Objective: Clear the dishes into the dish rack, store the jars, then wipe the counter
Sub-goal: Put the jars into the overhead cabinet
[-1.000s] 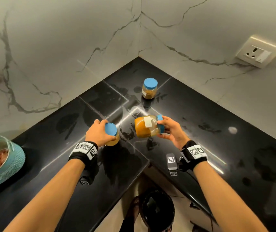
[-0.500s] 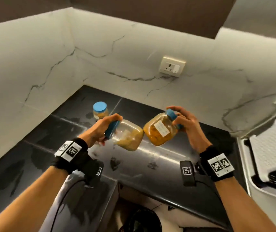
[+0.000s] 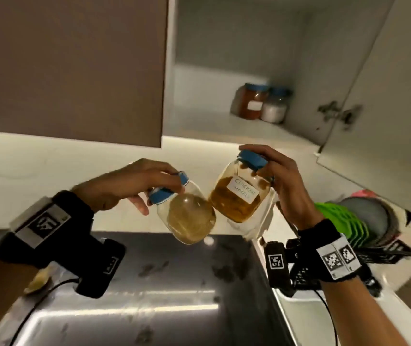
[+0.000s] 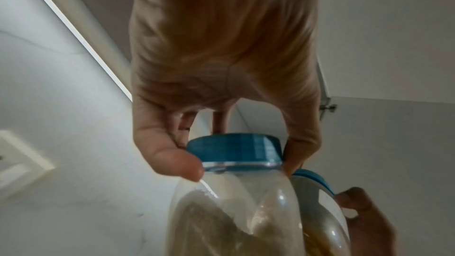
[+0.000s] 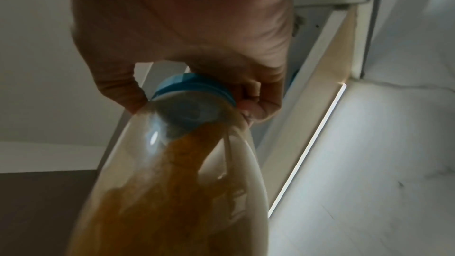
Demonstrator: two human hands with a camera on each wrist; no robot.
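Both hands hold jars by lids

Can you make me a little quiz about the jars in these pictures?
1. True or false: each hand holds its jar by the blue lid.
2. How many jars already stand in the open cupboard?
3. Which jar has a white handwritten label: A, the one in the left hand, or B, the one in the right hand?

Key
1. True: the pale jar and the orange-brown jar both hang tilted from fingers gripping their lids.
2. Two: a red jar and a white jar, side by side.
3. B.
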